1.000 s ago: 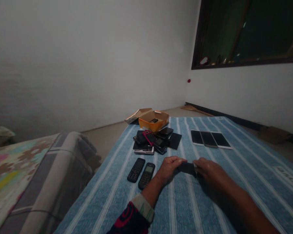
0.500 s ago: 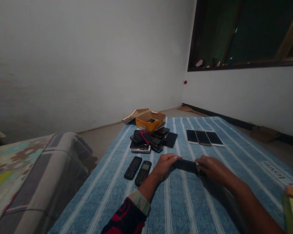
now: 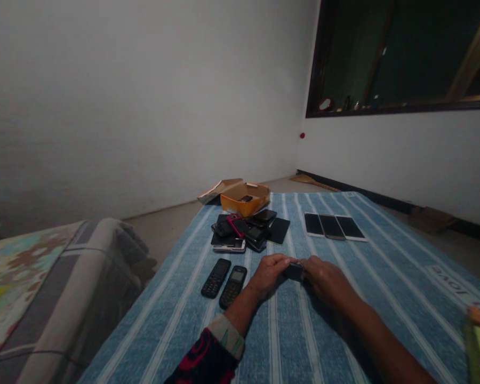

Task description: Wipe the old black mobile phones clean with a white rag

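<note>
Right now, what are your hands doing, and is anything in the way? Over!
Left hand and right hand both on one dark thing, likely a phone, partly covered. Two button phones close by left forearm. Nothing seen blocking the hands.

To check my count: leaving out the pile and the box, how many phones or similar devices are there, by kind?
Black keypad phones: 2
Large-screen phones in a row: 3
Dark flat device between left hand and right hand: 1
Total: 6
</note>
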The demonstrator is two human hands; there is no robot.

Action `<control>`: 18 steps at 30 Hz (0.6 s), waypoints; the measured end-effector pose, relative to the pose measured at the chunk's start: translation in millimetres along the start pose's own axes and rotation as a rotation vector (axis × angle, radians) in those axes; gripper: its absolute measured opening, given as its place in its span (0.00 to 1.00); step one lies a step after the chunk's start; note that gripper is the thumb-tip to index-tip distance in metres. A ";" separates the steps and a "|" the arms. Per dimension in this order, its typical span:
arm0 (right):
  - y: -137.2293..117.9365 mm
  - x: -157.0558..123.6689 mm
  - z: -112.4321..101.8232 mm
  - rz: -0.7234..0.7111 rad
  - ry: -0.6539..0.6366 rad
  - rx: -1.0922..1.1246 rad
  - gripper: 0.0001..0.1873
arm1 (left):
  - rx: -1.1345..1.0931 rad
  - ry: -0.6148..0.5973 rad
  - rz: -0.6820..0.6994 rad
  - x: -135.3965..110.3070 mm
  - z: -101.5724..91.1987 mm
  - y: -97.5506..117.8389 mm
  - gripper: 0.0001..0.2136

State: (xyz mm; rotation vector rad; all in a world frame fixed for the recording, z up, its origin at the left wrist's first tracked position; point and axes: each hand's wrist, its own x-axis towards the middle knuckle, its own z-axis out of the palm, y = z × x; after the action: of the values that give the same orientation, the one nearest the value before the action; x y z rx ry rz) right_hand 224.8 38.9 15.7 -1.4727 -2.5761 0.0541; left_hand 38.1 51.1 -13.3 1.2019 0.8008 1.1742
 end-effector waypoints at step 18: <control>-26.0 12.8 -5.0 0.036 0.017 -0.014 0.17 | -0.079 0.007 0.021 5.6 -3.5 -7.0 0.15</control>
State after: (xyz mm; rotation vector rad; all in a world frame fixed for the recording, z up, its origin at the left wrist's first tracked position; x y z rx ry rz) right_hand 197.1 36.3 25.3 -1.5178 -2.5417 0.0274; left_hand 38.0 57.8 -20.3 1.1442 0.7413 1.2168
